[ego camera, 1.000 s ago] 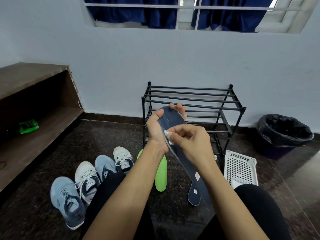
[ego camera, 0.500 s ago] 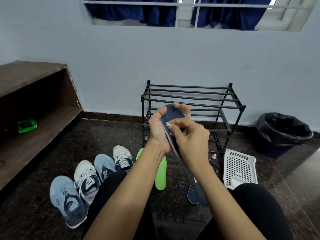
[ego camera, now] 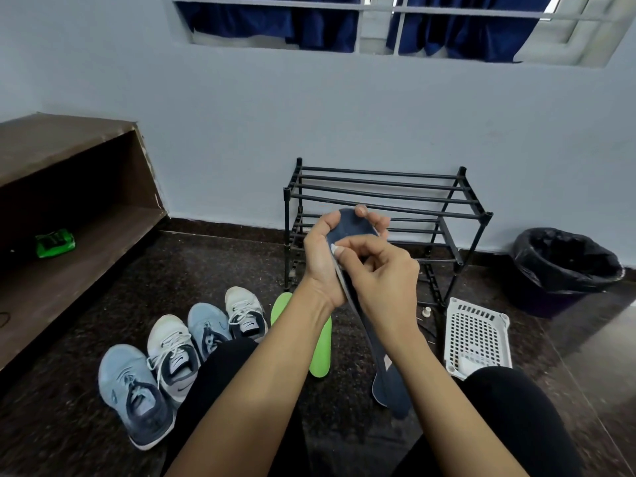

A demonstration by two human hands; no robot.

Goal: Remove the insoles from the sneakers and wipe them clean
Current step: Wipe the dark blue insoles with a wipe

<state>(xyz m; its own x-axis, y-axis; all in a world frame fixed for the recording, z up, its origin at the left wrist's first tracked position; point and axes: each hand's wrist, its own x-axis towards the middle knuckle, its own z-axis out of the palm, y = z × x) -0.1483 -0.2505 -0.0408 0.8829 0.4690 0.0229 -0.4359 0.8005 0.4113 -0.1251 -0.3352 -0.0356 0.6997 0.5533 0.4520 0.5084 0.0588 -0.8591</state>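
1. Head view, centre. The left hand (ego camera: 321, 259) grips the toe end of a dark blue insole (ego camera: 351, 226). Its thumb lies on the near face and its fingertips curl over the rounded far edge. The insole is thin, flat and matte, with a fabric-like surface. It slopes down between the forearms to a rounded heel end low between the legs. Whether the heel touches the floor (ego camera: 213, 270) cannot be told.
2. The right hand (ego camera: 383, 275) is curled tight, pinching a small white wipe (ego camera: 335, 250) between thumb and fingers. The wipe is pressed against the upper face of the insole, just below the toe.
3. Lower left. Four lace-up sneakers (ego camera: 172, 356) stand side by side in a slanting row on the floor. They alternate light blue and white, with mesh uppers and dark collars.
4. A bright green insole (ego camera: 321, 349), smooth and long with rounded ends, lies flat on the floor beside the left forearm, near the last sneaker.
5. Background. A black shoe rack (ego camera: 378, 194) of thin round bars stands against the pale blue wall (ego camera: 309, 115).
6. To the right, a white plastic basket (ego camera: 476, 333) with a grid of small square holes lies on the floor. Beyond it is a round bin (ego camera: 568, 266) lined with crinkled black film.
7. On the left, a brown wooden shelf (ego camera: 79, 232) holds a glossy green packet (ego camera: 55, 243).
8. The floor is dark, polished speckled stone. Navy curtains (ego camera: 275, 25) hang in folds behind the window bars.
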